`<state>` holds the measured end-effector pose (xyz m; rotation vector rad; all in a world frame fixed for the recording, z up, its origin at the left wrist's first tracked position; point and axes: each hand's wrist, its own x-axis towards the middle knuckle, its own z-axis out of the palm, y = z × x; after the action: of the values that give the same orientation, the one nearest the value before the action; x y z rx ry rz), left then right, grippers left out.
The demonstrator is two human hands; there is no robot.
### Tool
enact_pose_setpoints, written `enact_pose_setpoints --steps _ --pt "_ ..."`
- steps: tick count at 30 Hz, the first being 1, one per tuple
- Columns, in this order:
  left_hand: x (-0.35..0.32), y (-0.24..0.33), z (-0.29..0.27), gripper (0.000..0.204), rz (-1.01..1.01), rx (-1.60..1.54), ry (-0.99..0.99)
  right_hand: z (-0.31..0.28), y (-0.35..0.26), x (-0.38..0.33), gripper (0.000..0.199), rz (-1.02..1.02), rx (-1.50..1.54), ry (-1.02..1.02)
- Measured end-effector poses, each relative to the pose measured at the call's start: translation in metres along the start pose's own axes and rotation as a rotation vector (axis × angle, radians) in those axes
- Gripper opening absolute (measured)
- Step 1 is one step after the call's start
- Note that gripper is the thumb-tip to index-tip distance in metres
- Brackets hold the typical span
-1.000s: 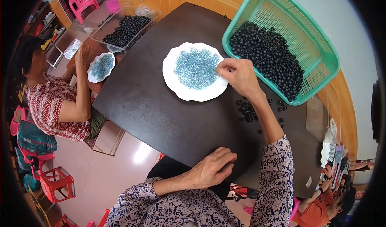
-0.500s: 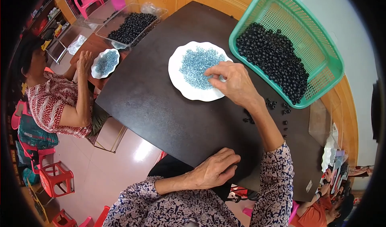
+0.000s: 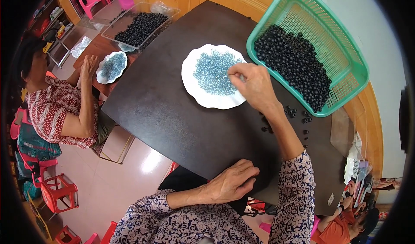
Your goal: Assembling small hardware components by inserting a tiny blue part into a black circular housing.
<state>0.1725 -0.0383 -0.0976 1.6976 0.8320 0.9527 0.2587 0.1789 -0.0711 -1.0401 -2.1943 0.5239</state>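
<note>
A white scalloped plate (image 3: 196, 91) on the dark table holds a heap of small, clear bluish pieces (image 3: 212, 73). Over its right side, my right hand (image 3: 256, 84) is closed in a pinch, thumb and forefinger pressed together. Whatever sits between those fingertips is too small to make out. My left hand (image 3: 233, 181) rests at the table's near edge with its fingers curled in; their inner side is hidden. Several loose black ring-like pieces (image 3: 290, 111) lie on the table by my right wrist.
A green plastic basket (image 3: 352, 66) of black ring-like pieces stands at the far right. At left, another person (image 3: 60, 110) sits by a smaller white plate (image 3: 103, 77) and a clear bin (image 3: 170, 17) of black pieces. Red stools (image 3: 58, 192) stand on the floor.
My right hand has drawn back a little to the right over the plate, and its thumb and forefinger have come together. My left hand stays where it was.
</note>
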Motion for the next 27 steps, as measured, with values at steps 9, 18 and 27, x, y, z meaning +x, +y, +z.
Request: enact_pose_setpoints --steps 9,18,27 --pt "0.0 -0.002 -0.001 0.023 0.02 0.021 -0.008 -0.004 0.0 -0.008 0.007 -0.216 -0.133 -0.182" --pt "-0.001 -0.001 -0.003 0.023 0.026 0.011 -0.005 0.002 -0.017 -0.01 0.007 -0.208 -0.239 -0.176" --pt "-0.001 -0.002 -0.002 0.023 0.04 0.027 -0.009 0.011 -0.02 -0.008 0.005 -0.291 -0.304 -0.161"
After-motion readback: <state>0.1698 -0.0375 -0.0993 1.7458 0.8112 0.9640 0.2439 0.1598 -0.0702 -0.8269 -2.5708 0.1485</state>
